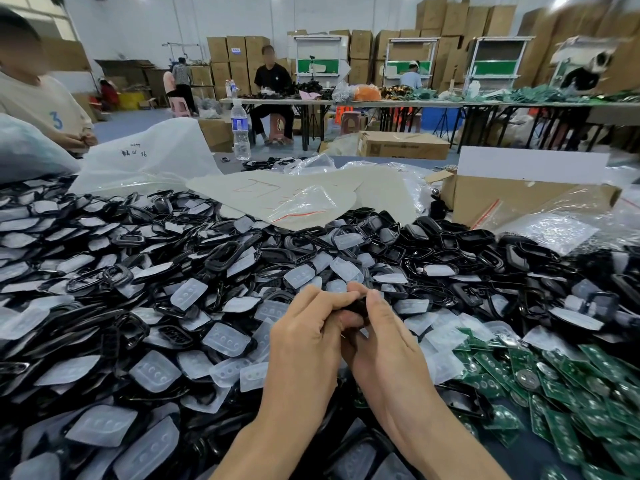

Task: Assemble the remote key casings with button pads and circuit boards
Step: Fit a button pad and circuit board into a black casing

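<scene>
1. Button pads (pixel 156 372): translucent white, soft-looking, rounded slabs with three dimples. They are heaped across the table's left and middle, judged to be kept within reach.
2. Loose casings (pixel 225 252): glossy black moulded frames, hollow, mixed through the same heap.
3. Left hand (pixel 304 341): fingers are curled round the held casing, steadying it.
4. Held casing (pixel 356 308): black, largely hidden, raised over the heap towards the table's near edge. Whether a pad is seated cannot be told.
5. Right hand (pixel 384 344): thumb and curled fingers are pinched on the same piece, seemingly for pressing.
6. Circuit boards (pixel 554 386): flat green, with round silver discs, piled apart at the right edge.
7. Cardboard box (pixel 519 199): brown, open, set at the far right corner.
</scene>
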A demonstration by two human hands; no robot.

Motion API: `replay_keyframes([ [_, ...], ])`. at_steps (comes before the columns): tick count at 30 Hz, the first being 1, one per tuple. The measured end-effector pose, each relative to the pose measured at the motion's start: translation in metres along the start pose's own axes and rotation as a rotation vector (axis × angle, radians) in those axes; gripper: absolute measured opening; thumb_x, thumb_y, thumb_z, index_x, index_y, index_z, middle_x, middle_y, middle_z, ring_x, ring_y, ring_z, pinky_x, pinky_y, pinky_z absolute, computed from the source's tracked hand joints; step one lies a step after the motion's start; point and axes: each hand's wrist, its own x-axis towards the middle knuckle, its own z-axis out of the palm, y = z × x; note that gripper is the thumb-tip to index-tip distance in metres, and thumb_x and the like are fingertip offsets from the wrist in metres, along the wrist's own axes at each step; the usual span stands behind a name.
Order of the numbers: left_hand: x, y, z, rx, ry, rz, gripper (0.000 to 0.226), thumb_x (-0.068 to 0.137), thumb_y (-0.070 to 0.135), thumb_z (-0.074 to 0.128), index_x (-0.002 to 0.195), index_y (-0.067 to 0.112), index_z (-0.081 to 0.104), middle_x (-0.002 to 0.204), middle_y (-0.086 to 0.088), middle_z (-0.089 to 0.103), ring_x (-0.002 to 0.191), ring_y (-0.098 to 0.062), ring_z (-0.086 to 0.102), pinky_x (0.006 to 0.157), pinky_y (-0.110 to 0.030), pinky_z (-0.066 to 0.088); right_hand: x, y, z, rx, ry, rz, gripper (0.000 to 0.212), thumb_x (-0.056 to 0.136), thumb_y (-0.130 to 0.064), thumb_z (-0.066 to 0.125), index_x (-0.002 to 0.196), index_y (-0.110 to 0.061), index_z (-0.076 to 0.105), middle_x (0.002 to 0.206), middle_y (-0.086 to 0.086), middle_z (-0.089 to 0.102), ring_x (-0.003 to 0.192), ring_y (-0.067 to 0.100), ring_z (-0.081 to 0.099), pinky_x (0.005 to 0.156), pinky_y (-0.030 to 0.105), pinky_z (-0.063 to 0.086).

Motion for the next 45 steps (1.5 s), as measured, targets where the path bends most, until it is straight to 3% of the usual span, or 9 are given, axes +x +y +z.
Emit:
replay_keyframes([
  [5,0.007,0.004,-0.002,-0.091,0.023,-0.131,0.038,0.084,-0.003,0.072,0.086,0.035,0.076,0.086,0.012,0.067,0.082,-0.007,0.066,0.070,-0.011,0.046,-0.002,-0.005,-0.002,-0.264,-0.080,-0.057,0.035,0.084,-0.061,0.059,0.111,-0.044,0.072,0.122,-0.004,0.073,0.116,0.011,0.067,0.090,0.032,0.057],
  [7,0.008,0.003,-0.003,-0.151,0.020,-0.202,0.037,0.085,0.000,0.072,0.088,0.036,0.074,0.087,0.011,0.069,0.084,-0.008,0.067,0.075,-0.017,0.051,-0.002,-0.010,-0.005,-0.427,-0.064,-0.140,0.027,0.089,-0.052,0.054,0.110,-0.049,0.071,0.120,-0.011,0.072,0.114,0.006,0.067,0.093,0.034,0.057],
  [12,0.003,0.004,0.002,-0.187,-0.004,-0.280,0.024,0.087,0.002,0.072,0.087,0.026,0.069,0.087,0.005,0.072,0.085,-0.006,0.068,0.078,-0.021,0.052,-0.001,-0.020,-0.010,-0.563,0.132,-0.336,0.023,0.092,-0.017,0.068,0.094,-0.038,0.078,0.095,-0.008,0.078,0.090,0.006,0.072,0.078,0.015,0.053],
  [20,0.001,0.005,0.003,-0.200,-0.026,-0.314,0.026,0.088,0.001,0.071,0.086,0.027,0.070,0.086,0.010,0.074,0.087,-0.008,0.068,0.083,-0.028,0.052,0.001,-0.021,-0.011,-0.511,0.237,-0.311,0.033,0.087,-0.010,0.074,0.082,-0.042,0.080,0.088,-0.010,0.079,0.085,0.001,0.071,0.079,0.010,0.051],
  [25,0.000,0.005,0.002,-0.176,-0.015,-0.307,0.027,0.088,0.000,0.071,0.089,0.027,0.071,0.081,0.013,0.074,0.082,-0.004,0.068,0.079,-0.023,0.053,0.002,-0.022,-0.011,-0.519,0.246,-0.310,0.034,0.088,-0.009,0.073,0.079,-0.041,0.080,0.086,-0.009,0.078,0.083,0.002,0.071,0.075,0.010,0.050],
  [32,0.006,0.005,-0.003,-0.343,-0.062,-0.364,0.020,0.091,0.006,0.069,0.094,0.024,0.075,0.089,0.010,0.077,0.087,-0.004,0.071,0.077,-0.012,0.050,0.002,-0.024,-0.015,-0.495,0.146,-0.277,0.014,0.080,-0.030,0.073,0.090,-0.036,0.080,0.094,-0.004,0.079,0.090,0.010,0.074,0.082,0.016,0.055],
  [39,0.009,0.006,-0.003,-0.542,-0.044,-0.463,0.019,0.089,0.015,0.065,0.106,0.020,0.071,0.096,0.006,0.078,0.089,-0.004,0.072,0.074,-0.013,0.053,0.007,-0.017,-0.017,-0.417,0.016,-0.219,0.022,0.074,-0.033,0.075,0.096,-0.030,0.078,0.104,0.006,0.076,0.098,0.021,0.073,0.083,0.028,0.058],
  [42,0.006,0.008,-0.002,-0.513,-0.054,-0.398,0.012,0.095,0.016,0.063,0.105,0.015,0.068,0.097,0.003,0.077,0.091,-0.008,0.072,0.077,-0.017,0.054,0.007,-0.021,-0.020,-0.456,-0.001,-0.219,0.028,0.074,-0.035,0.076,0.102,-0.033,0.076,0.101,-0.002,0.076,0.099,0.015,0.072,0.085,0.029,0.058],
  [45,0.003,0.012,-0.001,-0.522,-0.105,-0.356,0.023,0.092,0.031,0.062,0.109,0.017,0.070,0.103,0.004,0.077,0.098,-0.011,0.072,0.084,-0.020,0.055,0.005,-0.023,-0.020,-0.551,-0.016,-0.256,0.030,0.080,-0.034,0.075,0.109,-0.038,0.073,0.111,-0.006,0.075,0.107,0.011,0.070,0.089,0.028,0.058],
])
